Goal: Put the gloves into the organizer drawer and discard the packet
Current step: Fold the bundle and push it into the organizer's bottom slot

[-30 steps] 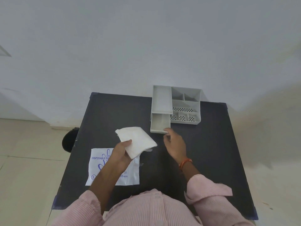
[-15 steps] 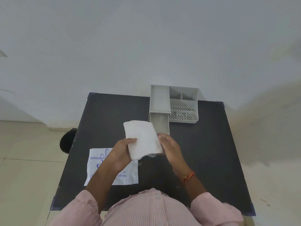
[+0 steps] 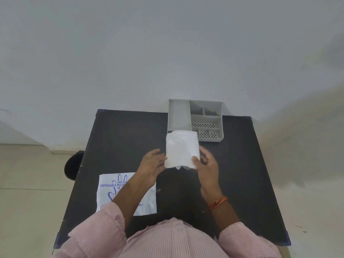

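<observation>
A folded stack of white gloves [image 3: 181,148] is held above the table between my left hand [image 3: 152,163] on its left edge and my right hand [image 3: 207,163] on its right edge. The stack hangs over the pulled-out drawer of the grey organizer [image 3: 178,114] and hides almost all of that drawer. The empty glove packet [image 3: 111,185], white with blue print, lies flat on the table at the near left, partly under my left forearm.
The black table [image 3: 242,164] stands against a white wall. The organizer's open compartments [image 3: 206,121] sit at the table's far edge. A dark round bin [image 3: 73,164] stands on the floor beside the table's left edge.
My right hand left the drawer front and took hold of the gloves' right edge. Both hands carried the stack rightward and away from me, over the open drawer.
</observation>
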